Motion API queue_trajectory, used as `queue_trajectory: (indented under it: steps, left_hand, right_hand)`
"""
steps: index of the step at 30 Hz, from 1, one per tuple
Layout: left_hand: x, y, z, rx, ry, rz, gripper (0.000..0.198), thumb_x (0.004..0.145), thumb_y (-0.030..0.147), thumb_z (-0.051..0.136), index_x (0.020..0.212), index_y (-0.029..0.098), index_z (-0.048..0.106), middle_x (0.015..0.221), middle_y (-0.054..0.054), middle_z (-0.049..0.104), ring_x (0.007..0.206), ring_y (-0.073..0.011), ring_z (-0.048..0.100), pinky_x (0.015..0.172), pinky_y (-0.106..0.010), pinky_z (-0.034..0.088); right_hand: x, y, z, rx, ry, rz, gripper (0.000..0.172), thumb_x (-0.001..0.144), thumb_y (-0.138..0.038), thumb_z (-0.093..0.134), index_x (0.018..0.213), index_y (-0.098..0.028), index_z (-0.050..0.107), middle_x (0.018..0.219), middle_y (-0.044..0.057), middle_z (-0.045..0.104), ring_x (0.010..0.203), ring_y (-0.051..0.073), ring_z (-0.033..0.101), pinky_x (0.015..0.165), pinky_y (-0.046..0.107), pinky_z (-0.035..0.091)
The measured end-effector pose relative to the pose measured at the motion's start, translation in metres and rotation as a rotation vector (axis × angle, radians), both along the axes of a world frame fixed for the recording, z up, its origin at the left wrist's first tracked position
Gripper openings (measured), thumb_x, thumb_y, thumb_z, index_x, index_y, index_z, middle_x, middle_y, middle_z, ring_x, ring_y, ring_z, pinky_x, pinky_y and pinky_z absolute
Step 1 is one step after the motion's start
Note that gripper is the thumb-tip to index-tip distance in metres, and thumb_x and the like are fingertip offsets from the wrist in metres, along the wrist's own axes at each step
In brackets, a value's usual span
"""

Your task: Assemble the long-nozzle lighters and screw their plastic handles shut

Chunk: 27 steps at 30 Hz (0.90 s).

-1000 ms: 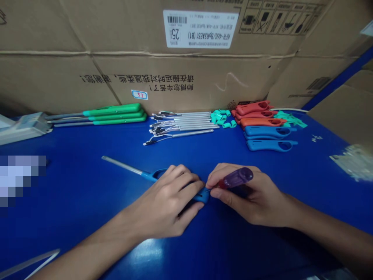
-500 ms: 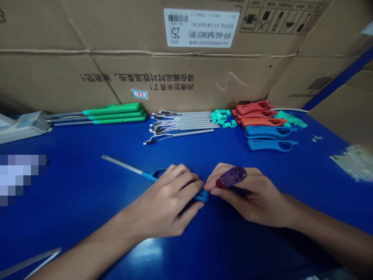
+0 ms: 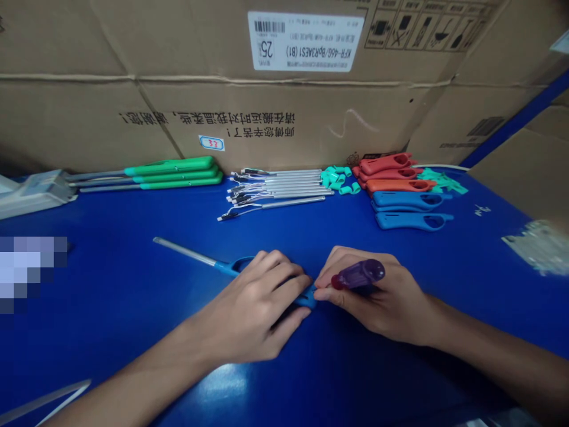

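Observation:
A blue long-nosed lighter [image 3: 229, 268] with a metal tube lies on the blue table, its tube pointing to the upper left. My left hand [image 3: 262, 302] is closed over its handle and hides most of it; the handle's end shows between thumb and fingers. In my right hand [image 3: 377, 302] is a screwdriver with a purple handle [image 3: 360, 274], pinched near its red collar. The handle leans to the right, and the hidden tip is by the lighter's handle end. Whether it touches a screw I cannot tell.
Along the cardboard box [image 3: 200, 53] lie green lighters [image 3: 178, 172], metal tubes with wires [image 3: 293, 184], teal caps [image 3: 340, 179], red handle shells [image 3: 384, 163] and blue handle shells [image 3: 409, 220]. At the right is a clear plastic bag [image 3: 540, 246]. A grey-white device [image 3: 40, 193] stands at the left.
The screwdriver's handle has tilted slightly further right, and my right fingers have shifted on it. My left hand and the lighter have stayed in place.

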<state>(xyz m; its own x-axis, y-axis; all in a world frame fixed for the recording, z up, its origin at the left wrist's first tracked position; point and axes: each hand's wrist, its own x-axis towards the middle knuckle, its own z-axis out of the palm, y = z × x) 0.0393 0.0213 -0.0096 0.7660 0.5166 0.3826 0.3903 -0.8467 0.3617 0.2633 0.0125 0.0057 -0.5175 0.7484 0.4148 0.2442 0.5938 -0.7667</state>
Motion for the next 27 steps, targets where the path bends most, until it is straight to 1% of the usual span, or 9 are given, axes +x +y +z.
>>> queue_trajectory:
  steps: [4, 9, 13, 18, 21, 22, 25, 27]
  left_hand:
    - [0.000, 0.000, 0.000, 0.000, -0.006, 0.000, 0.019, 0.094, 0.021, 0.059, 0.109, 0.011, 0.063, 0.103, -0.012, 0.067, 0.097, -0.0277, 0.057, 0.083, -0.049, 0.049]
    - [0.000, 0.000, 0.000, 0.005, -0.003, 0.001, 0.021, 0.094, 0.021, 0.058, 0.111, 0.010, 0.063, 0.103, -0.013, 0.067, 0.097, -0.0280, 0.057, 0.082, -0.049, 0.049]
    - [0.001, 0.001, 0.000, 0.008, -0.012, -0.003, 0.019, 0.094, 0.021, 0.059, 0.108, 0.010, 0.063, 0.101, -0.012, 0.067, 0.095, -0.0273, 0.056, 0.081, -0.049, 0.049]
    - [0.000, 0.000, 0.000, 0.020, -0.014, 0.010, 0.017, 0.093, 0.022, 0.059, 0.106, 0.011, 0.063, 0.100, -0.012, 0.067, 0.093, -0.0263, 0.056, 0.081, -0.047, 0.049]
    - [0.000, 0.000, 0.000, 0.007, -0.003, 0.003, 0.019, 0.094, 0.023, 0.059, 0.108, 0.011, 0.063, 0.102, -0.013, 0.067, 0.096, -0.0273, 0.056, 0.082, -0.047, 0.049]
    - [0.000, 0.000, 0.000, 0.005, 0.001, 0.000, 0.019, 0.094, 0.023, 0.059, 0.108, 0.011, 0.064, 0.102, -0.013, 0.066, 0.096, -0.0275, 0.056, 0.082, -0.048, 0.049]
    - [0.000, 0.000, 0.001, 0.011, 0.004, -0.003, 0.020, 0.094, 0.023, 0.058, 0.108, 0.010, 0.065, 0.099, -0.013, 0.066, 0.094, -0.0274, 0.056, 0.079, -0.047, 0.049]
    - [0.000, 0.001, 0.001, 0.013, 0.003, -0.002, 0.020, 0.094, 0.022, 0.059, 0.108, 0.010, 0.065, 0.098, -0.013, 0.065, 0.094, -0.0272, 0.056, 0.079, -0.047, 0.049]
  right_hand:
    - [-0.001, -0.001, 0.001, -0.043, 0.006, -0.035, 0.014, 0.091, -0.019, 0.070, 0.081, -0.014, 0.063, 0.079, 0.003, 0.064, 0.069, 0.012, 0.059, 0.062, 0.025, 0.047]
    - [-0.002, -0.002, 0.001, -0.034, -0.017, -0.044, 0.018, 0.091, -0.020, 0.072, 0.078, -0.015, 0.060, 0.077, 0.001, 0.062, 0.068, 0.011, 0.058, 0.061, 0.023, 0.045]
    - [-0.005, -0.001, -0.001, -0.013, -0.006, -0.053, 0.019, 0.090, -0.020, 0.073, 0.077, -0.016, 0.059, 0.077, 0.001, 0.062, 0.069, 0.011, 0.059, 0.062, 0.022, 0.046]
    - [-0.004, 0.002, -0.004, 0.013, 0.070, -0.006, 0.013, 0.090, -0.019, 0.072, 0.084, -0.017, 0.061, 0.080, 0.001, 0.065, 0.075, 0.013, 0.063, 0.069, 0.025, 0.052]
    - [-0.001, 0.003, -0.001, -0.023, 0.038, 0.021, 0.005, 0.091, -0.018, 0.070, 0.093, -0.017, 0.065, 0.087, 0.004, 0.069, 0.082, 0.015, 0.067, 0.074, 0.027, 0.055]
    - [-0.001, 0.003, 0.001, -0.034, 0.027, 0.032, 0.005, 0.092, -0.017, 0.068, 0.096, -0.016, 0.065, 0.091, 0.005, 0.070, 0.084, 0.016, 0.068, 0.077, 0.027, 0.055]
    - [0.001, 0.003, 0.008, -0.048, 0.004, 0.063, 0.012, 0.093, -0.012, 0.064, 0.104, -0.017, 0.066, 0.098, 0.006, 0.073, 0.091, 0.015, 0.070, 0.082, 0.026, 0.057]
    - [0.002, 0.003, 0.012, -0.054, -0.014, 0.083, 0.015, 0.093, -0.008, 0.061, 0.104, -0.017, 0.066, 0.101, 0.006, 0.074, 0.095, 0.015, 0.071, 0.085, 0.025, 0.057]
